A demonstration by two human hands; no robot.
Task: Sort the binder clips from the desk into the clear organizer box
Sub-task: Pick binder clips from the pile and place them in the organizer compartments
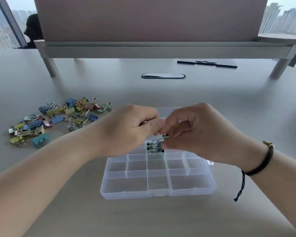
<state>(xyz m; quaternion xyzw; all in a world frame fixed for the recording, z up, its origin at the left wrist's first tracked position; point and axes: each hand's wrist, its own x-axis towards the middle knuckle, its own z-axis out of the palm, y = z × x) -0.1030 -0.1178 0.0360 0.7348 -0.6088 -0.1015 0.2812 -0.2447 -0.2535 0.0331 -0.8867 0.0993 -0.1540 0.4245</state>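
Pinching a small green binder clip [165,138] by its wire handles, the right hand [191,132] holds it just above the clear organizer box [158,183], over a far middle compartment already holding green clips [153,147]. The left hand [135,129] curls around something metallic, likely another clip, its fingertips meeting the right's. Such clips look light, stiff and springy; the handles or folded body give the surest hold. A mixed pile of clips [58,118] lies left of the box on the smooth grey counter [161,216]; beyond stand a monitor riser [161,48] and city windows.
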